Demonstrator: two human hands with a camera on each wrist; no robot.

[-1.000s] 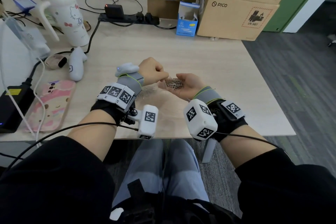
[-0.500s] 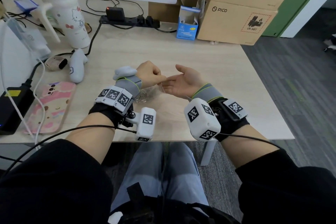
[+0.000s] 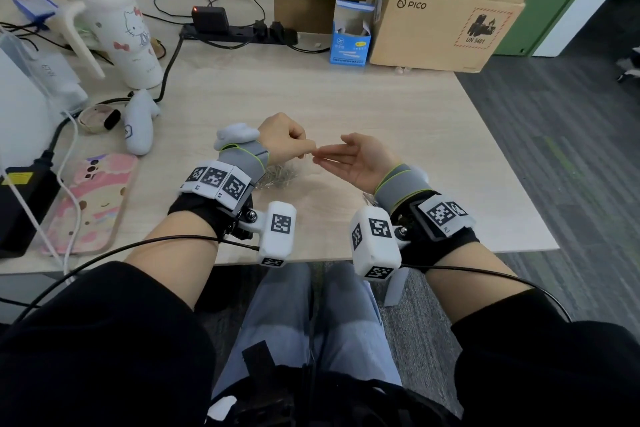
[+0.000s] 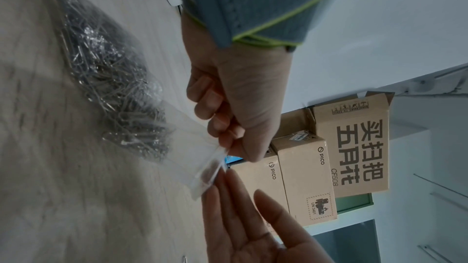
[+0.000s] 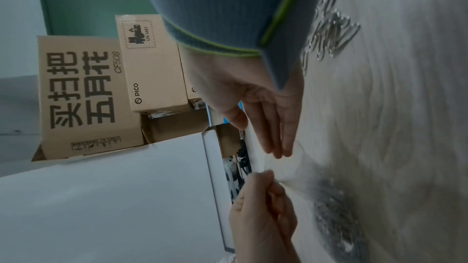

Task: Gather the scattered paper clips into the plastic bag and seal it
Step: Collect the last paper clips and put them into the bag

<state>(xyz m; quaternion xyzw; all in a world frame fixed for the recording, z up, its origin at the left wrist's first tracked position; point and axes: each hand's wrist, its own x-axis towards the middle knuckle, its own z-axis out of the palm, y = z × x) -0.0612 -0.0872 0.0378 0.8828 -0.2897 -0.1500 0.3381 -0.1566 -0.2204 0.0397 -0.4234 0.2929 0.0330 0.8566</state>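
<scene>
A clear plastic bag (image 3: 277,178) (image 4: 182,143) lies on the wooden table (image 3: 398,107), holding a heap of silver paper clips (image 4: 113,87) (image 5: 336,219). My left hand (image 3: 309,151) (image 4: 228,147) (image 5: 266,179) pinches the bag's mouth between thumb and curled fingers and lifts that edge. My right hand (image 3: 330,151) (image 4: 240,187) (image 5: 260,139) is palm up and empty, its fingers straight, with their tips at the bag's mouth beside the left pinch. A small bunch of loose paper clips (image 5: 331,33) lies on the table close to my right wrist.
At the left stand a white Hello Kitty bottle (image 3: 121,31), a white controller (image 3: 138,121) and a pink phone case (image 3: 90,201). At the back are a power strip (image 3: 239,32), a blue box (image 3: 349,42) and cardboard boxes (image 3: 440,28). The table's right edge is near my right arm.
One second ago my right palm held a pile of paper clips by the bag's mouth. The palm is now empty and the clips lie in the bag, which my left hand still pinches.
</scene>
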